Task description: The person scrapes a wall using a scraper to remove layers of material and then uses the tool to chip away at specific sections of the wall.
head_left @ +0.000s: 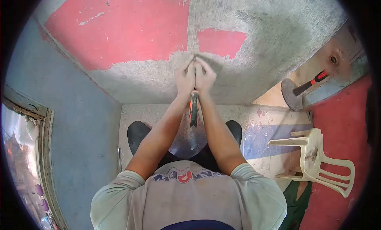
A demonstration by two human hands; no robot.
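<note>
My left hand (185, 79) and my right hand (204, 77) are side by side at the wall (147, 83), pale with dust, their fingers closed and fingertips meeting at its surface. Whatever lies between the fingers is too small to make out. Just below the wrists shows a tool handle (194, 109), black and orange, pointing down toward my body; its upper end is hidden by the hands. Red paint (139, 29) with ragged edges covers the wall above left, and a smaller red patch (221, 42) lies above right. Around them the surface is bare and grey.
A cream plastic chair (313, 152) lies on its side at the right. Behind it stands a round grey disc (291, 94) with a red and black handle. Pale debris is scattered over the floor (258, 115). A blue wall (85, 131) and a framed opening (47, 138) are at the left.
</note>
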